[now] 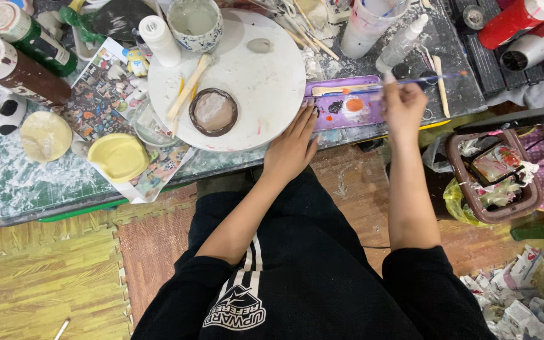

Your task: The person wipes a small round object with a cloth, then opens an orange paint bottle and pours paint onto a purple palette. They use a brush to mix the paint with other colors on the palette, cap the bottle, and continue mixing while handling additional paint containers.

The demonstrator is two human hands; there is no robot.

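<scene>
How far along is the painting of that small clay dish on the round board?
Done: the small round clay dish already has a dark brown rim, and orange and black paint lie on the purple palette tray. In hand: the right hand holds a thin blue-handled brush over the palette, while the left hand rests at the edge of the white round board. Left: the dish's centre looks pale and unpainted.

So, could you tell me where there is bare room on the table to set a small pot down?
The round white board is bare between the small clay dish and left hand. The cutting mat is bare below the pale yellow lid. Bottles and tools crowd the back edge.
</scene>
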